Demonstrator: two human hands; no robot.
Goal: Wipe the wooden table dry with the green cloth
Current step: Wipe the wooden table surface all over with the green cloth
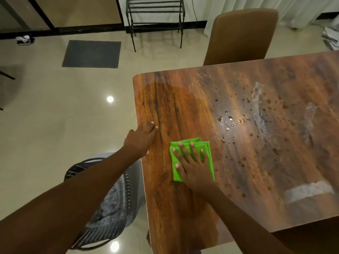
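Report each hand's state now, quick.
Left hand: open, fingers resting on the wooden table near its edge, holding nothing.
Right hand: open, flat fingers pressing the green cloth onto the table.

1. View: one head-worn, wide-angle camera.
2. Position: above the near end of the wooden table, over its left edge.
3. Facing: forward and steeply down, across the table toward the brown chair beyond its far edge.
4. Nearness: close; the left arm and right arm enter from the bottom of the frame and reach the table.
5. Coverage: the table fills the right half, with tiled floor to its left and a metal rack beyond its far left corner.
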